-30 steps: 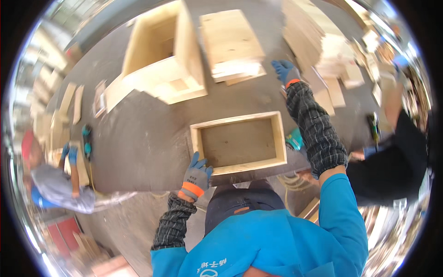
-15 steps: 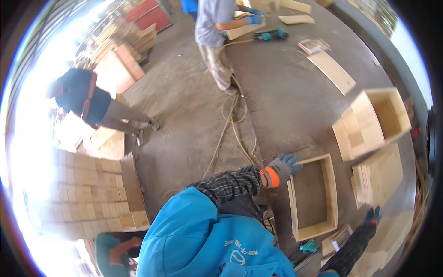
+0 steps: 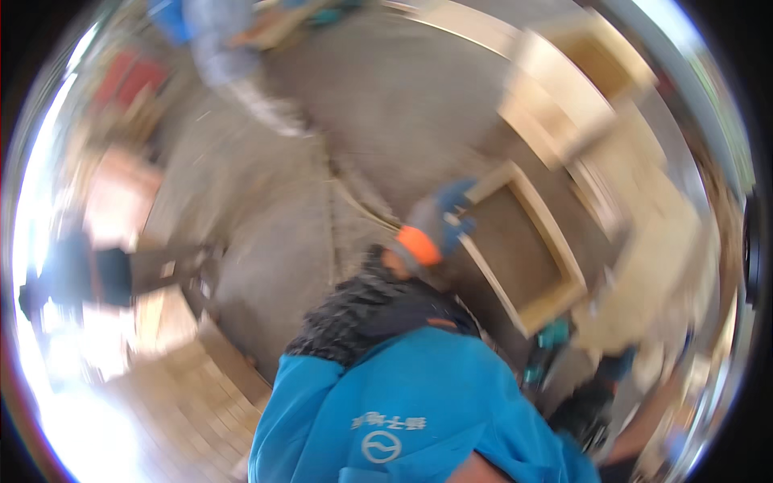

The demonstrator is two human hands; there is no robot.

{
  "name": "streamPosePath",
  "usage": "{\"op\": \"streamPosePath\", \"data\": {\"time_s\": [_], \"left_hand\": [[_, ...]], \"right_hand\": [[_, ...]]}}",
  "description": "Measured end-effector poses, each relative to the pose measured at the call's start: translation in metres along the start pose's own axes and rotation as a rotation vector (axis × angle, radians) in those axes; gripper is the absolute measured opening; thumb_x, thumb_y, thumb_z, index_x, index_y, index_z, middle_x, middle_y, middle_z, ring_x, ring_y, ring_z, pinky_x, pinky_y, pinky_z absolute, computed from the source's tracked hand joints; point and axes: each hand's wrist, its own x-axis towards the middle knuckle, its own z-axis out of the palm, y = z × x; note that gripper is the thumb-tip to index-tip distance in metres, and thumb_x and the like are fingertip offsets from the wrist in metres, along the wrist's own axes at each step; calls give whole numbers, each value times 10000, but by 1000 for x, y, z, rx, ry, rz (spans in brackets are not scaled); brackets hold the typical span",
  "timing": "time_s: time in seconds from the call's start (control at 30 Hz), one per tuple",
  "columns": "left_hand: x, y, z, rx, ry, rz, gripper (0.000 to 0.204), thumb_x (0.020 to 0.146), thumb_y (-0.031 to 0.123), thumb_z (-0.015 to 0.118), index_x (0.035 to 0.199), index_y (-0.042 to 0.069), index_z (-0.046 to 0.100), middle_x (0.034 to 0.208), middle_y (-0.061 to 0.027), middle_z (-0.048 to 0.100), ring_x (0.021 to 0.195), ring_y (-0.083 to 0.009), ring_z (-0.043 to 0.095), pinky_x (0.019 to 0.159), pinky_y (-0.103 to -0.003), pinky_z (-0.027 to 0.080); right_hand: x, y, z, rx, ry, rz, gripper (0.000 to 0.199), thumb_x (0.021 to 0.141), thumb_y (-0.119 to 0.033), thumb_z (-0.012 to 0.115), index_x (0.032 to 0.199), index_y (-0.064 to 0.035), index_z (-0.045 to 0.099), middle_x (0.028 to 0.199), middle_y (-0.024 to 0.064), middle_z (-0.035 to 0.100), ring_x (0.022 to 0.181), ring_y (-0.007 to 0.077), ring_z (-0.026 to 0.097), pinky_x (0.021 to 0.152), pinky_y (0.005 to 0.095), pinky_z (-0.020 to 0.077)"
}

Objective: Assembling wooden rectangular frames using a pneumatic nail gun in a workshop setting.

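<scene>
An open rectangular wooden frame [image 3: 555, 241] stands on the table just ahead of me, its board edges facing up. At its left corner, my left hand [image 3: 439, 224], in a grey-blue glove with an orange cuff, is closed on the frame. My right hand [image 3: 617, 366], in a dark blue glove, is low on the right beside pale wooden panels [image 3: 644, 274]; motion smears its fingers, so I cannot make out any hold. Between the frame and my right arm lies a teal power tool [image 3: 552, 338].
A wooden box [image 3: 564, 88] stands beyond the frame. A hose [image 3: 362, 205] runs along the table's left edge. One person [image 3: 221, 48] works at the far side; another [image 3: 97, 270] stands left near stacked wood [image 3: 177, 386]. Another person's forearm [image 3: 652, 414] shows lower right.
My view has swung right and blurred, so the scene sits turned and further left. My left hand stays at the frame's corner. Another person's forearm has come into view at lower right.
</scene>
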Motion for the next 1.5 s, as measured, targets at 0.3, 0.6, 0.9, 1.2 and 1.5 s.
{"op": "streamPosePath", "data": {"time_s": [0.3,0.6,0.9,1.2,1.5], "left_hand": [[-24,-5,23,-635,-419,-200,910,924,-53,656,1712,54,215,1638,-244,438,1365,-325,605,1032,-407,601],[13,-31,0,-289,-507,-146,744,908,-41,640,1621,-17,432,1556,-176,567,1408,-241,560,1150,-361,480],[27,-13,4,-253,-566,-70,852,903,-40,723,1659,-26,332,1545,-202,553,1344,-255,611,1122,-404,517],[60,18,4,4,-90,660,450,931,235,816,1334,76,699,1486,-205,613,1325,-336,644,1093,-429,554],[140,-31,54,287,-220,1000,474,909,143,759,1378,102,701,1376,-210,707,1149,-387,748,960,-420,618]], "right_hand": [[-68,-51,87,335,-217,351,414,1050,-176,654,1372,83,639,1245,125,732,1119,202,702,963,344,562],[27,-56,159,329,-129,415,352,1007,-174,754,1293,30,715,1135,80,755,973,135,694,853,280,562],[10,-145,169,132,99,206,377,973,-113,794,1328,-17,712,1120,48,748,987,118,677,876,264,549],[-110,-254,186,-754,77,-621,435,839,3,772,1264,-10,683,1284,201,718,1161,341,736,959,439,596],[-139,-147,226,-1014,139,-618,397,834,24,702,1229,-7,679,1313,196,704,1259,419,687,985,504,615]]}}
